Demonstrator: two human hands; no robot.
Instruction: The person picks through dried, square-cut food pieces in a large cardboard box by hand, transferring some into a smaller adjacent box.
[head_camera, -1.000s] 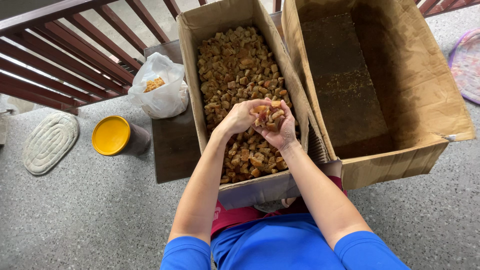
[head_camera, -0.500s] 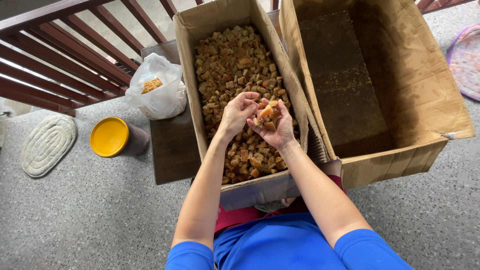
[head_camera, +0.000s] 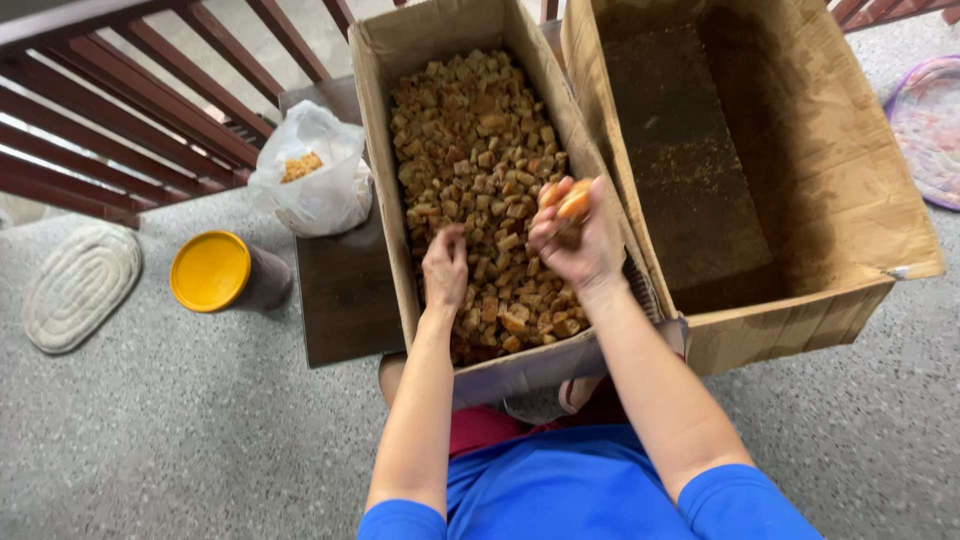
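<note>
Cardboard box (head_camera: 385, 120), long and narrow, sits brimful of brown chunks (head_camera: 480, 150). Left hand (head_camera: 445, 268) rests palm-down among them, fingers dipped in, its grip not discernible. Right hand (head_camera: 572, 240) hovers above the box's right wall, grip closed around an orange-brown piece (head_camera: 572, 200). An empty box (head_camera: 800, 200) stands alongside; white bag (head_camera: 315, 175) and yellow-lidded jar (head_camera: 212, 270) sit left.

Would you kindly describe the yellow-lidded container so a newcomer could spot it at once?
Start at the long cardboard box of brown chunks. Left of it lies a dark wooden board; the dark round jar with the yellow lid stands at its left edge, the only bright yellow thing there.
</note>
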